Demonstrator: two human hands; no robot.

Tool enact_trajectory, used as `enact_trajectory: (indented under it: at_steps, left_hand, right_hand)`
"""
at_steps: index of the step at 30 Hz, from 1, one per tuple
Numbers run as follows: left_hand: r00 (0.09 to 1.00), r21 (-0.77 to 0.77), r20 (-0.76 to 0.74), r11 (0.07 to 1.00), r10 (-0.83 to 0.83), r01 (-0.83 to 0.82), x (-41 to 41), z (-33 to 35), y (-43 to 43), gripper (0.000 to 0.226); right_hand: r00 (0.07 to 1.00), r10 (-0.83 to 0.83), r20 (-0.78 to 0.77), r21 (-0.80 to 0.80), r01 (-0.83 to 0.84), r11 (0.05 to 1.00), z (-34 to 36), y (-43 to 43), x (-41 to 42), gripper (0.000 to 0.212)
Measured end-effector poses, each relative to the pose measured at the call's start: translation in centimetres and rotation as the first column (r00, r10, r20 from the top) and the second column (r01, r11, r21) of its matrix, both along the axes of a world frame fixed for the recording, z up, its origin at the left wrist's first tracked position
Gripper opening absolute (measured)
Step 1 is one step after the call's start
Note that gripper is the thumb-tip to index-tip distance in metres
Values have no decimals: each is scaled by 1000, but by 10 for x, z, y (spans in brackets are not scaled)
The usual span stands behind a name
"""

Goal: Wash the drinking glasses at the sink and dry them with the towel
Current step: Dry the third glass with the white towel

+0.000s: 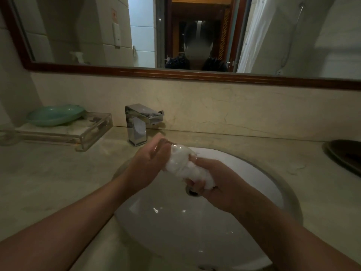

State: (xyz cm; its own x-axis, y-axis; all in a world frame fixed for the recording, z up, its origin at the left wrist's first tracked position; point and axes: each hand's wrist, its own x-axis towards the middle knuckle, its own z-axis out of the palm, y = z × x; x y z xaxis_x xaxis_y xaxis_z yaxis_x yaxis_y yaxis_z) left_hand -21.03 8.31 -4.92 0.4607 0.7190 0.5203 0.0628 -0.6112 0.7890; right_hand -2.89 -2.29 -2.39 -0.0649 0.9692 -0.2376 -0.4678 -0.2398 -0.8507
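Over the white sink basin (244,184) I hold a clear drinking glass (176,155) on its side, its base toward the faucet. My left hand (150,163) grips the glass around its far end. A white towel (197,173) is stuffed into the glass and bunches out of its mouth. My right hand (216,182) grips that bunched towel at the mouth, right above the drain (192,192). Part of the glass is hidden by my fingers and the cloth.
A chrome faucet (140,124) stands just behind my hands. To the left a clear tray (82,132) carries a green dish (56,115). A dark dish (345,155) sits at the counter's right edge. A framed mirror (175,36) fills the wall above.
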Motion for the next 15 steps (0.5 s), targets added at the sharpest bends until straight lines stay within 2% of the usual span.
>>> enact_trajectory:
  at_steps: [2,4,6,7,8,9,12,15]
  left_hand:
    - [997,-118,39,991,63,-58,3,2,-3,46]
    - [996,-295,53,954,75,-56,5,1,-3,52]
    - [996,-481,71,876,53,-12,3,-1,0,54]
    - [994,-573,97,819,40,23,1,-3,2,53]
    - [992,-649,119,759,35,51,-1,-4,4,51]
    - [991,-701,125,710,38,61,-3,-5,6,50]
    - [994,-754,106,655,39,55,-4,-5,8,51]
    - [982,-708,185,698,35,109,-2,-2,6,48]
  right_hand:
    - [966,-74,249,243,11,970,2,-1,4,17]
    - [823,-239,515,400,16,916,-1,4,7,31]
    - [625,-401,670,541,-42,840,-5,6,6,50]
    - [463,-526,713,645,-139,751,-9,8,8,53]
    - [304,-643,703,711,-265,652,-15,10,10,52]
    - [218,-715,665,736,-352,578,-16,11,11,48]
    - [146,-731,667,721,-371,585,-12,14,12,43]
    - [157,-743,651,746,-314,587,-10,17,5,37]
